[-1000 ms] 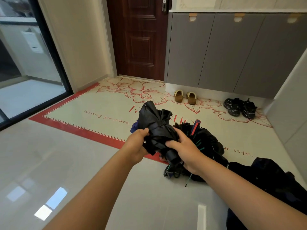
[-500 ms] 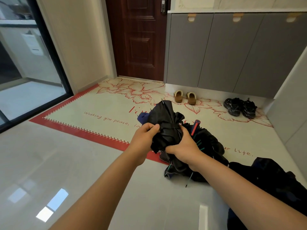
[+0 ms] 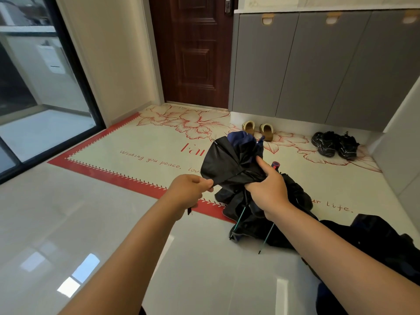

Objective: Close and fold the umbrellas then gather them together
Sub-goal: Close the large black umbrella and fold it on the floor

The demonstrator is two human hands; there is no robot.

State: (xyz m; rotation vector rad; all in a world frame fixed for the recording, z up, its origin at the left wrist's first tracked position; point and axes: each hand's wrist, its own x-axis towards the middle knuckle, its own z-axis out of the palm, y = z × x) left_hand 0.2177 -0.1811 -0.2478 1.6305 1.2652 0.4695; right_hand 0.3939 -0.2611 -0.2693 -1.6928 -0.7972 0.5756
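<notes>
Held umbrella (image 3: 231, 163): black, half bundled, raised above the mat's near red border.
Left hand (image 3: 188, 189): fingers pinched together on a fold of its canopy.
Right hand (image 3: 268, 189): clamped round the bundle's middle, forefinger lifted.
Second umbrella (image 3: 293, 201): crumpled on the mat edge, beneath the right hand.
Mat (image 3: 141, 142): red script reads "Wishing you peace, lov…" and "…ur life."
Slippers (image 3: 258, 129): at the mat's far edge.
Black shoes (image 3: 334, 144): on the mat's far right.
</notes>
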